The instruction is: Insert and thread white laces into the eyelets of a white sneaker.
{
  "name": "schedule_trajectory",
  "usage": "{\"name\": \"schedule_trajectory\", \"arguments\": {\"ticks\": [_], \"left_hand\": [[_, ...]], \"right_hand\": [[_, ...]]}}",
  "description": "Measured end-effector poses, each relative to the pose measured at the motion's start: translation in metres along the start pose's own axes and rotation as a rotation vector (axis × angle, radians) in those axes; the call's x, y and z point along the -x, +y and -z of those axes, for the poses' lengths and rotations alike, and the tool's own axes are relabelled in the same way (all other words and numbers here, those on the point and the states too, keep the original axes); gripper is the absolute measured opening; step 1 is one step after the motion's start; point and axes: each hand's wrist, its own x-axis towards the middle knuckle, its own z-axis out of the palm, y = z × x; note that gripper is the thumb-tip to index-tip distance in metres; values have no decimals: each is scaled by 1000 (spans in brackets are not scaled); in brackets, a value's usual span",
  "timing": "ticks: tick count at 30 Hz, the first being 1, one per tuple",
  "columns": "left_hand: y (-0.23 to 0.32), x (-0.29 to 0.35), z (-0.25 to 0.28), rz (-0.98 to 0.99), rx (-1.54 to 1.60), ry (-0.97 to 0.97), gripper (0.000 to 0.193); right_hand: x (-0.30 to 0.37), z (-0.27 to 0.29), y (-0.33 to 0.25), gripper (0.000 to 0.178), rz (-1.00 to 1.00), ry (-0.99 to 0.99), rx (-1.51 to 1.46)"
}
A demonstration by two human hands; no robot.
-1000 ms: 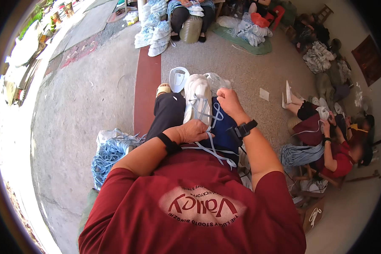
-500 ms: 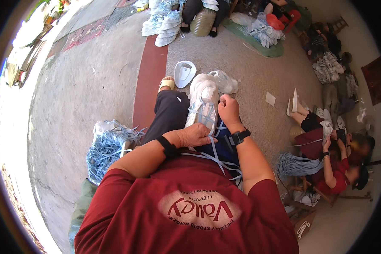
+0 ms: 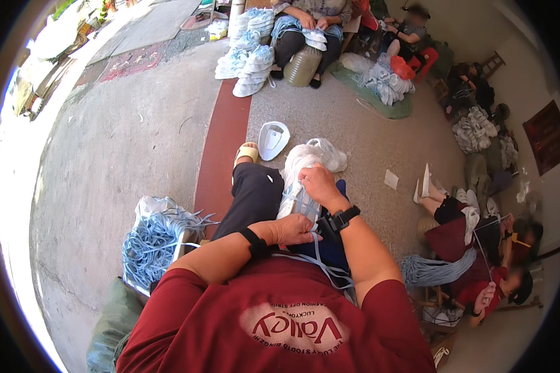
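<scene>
A white shoe upper (image 3: 291,166) lies lengthwise on my lap, toe end pointing away from me, with light blue laces criss-crossed over it. My left hand (image 3: 294,230) is at the near end of the upper, its fingers closed on a light blue shoelace (image 3: 318,252) that trails down over my lap. Over the middle of the upper is my right hand (image 3: 321,186), fingers closed against the lacing. Whatever its fingertips hold is hidden.
A box heaped with blue laces (image 3: 148,245) stands by my left side. A white plastic tray (image 3: 273,140) lies on the floor beyond my sandalled foot. Co-workers sit ahead and at the right, near stacks of white uppers (image 3: 255,62) and a lace bundle (image 3: 438,268).
My right hand has moved from beside the upper to above its lacing. My left hand stays on the lace at the near end. The view has tilted upward, showing more of the co-worker ahead.
</scene>
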Motion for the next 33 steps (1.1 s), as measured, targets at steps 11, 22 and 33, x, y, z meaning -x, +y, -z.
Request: {"name": "schedule_trajectory", "arguments": {"ticks": [11, 22, 33], "left_hand": [[-1, 1, -5, -118, 36, 125, 43], [4, 4, -1, -76, -38, 101, 42], [8, 5, -1, -65, -48, 99, 42]], "right_hand": [[5, 10, -5, 9, 25, -156, 70], [13, -5, -7, 4, -20, 151, -196], [15, -3, -1, 5, 144, 116, 271]]}}
